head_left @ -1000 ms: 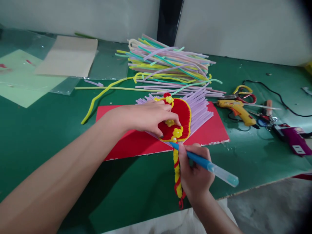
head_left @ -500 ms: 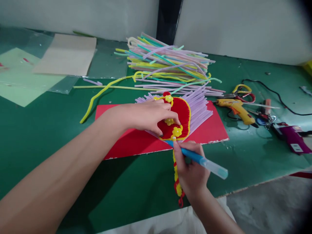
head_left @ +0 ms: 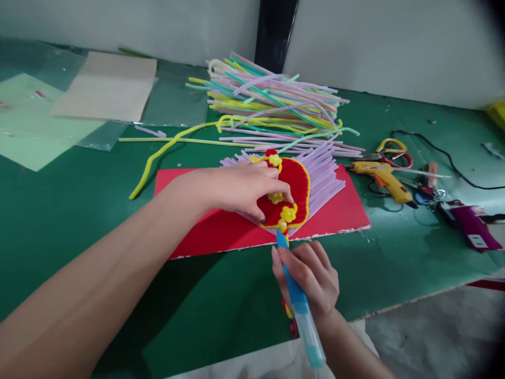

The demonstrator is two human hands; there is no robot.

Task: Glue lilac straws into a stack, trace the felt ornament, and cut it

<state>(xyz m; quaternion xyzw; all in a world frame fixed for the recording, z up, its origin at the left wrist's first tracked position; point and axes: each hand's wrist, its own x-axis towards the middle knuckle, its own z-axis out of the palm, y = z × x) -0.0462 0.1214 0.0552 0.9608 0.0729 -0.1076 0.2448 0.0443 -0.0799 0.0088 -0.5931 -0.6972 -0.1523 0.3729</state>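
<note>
no readable text, labels, brands or numbers anywhere

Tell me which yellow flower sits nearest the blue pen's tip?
The lowest flower, just above the pen; the other two sit farther up the red piece.

Green table against pale wall split by 1 dark post; grey floor below.
</note>
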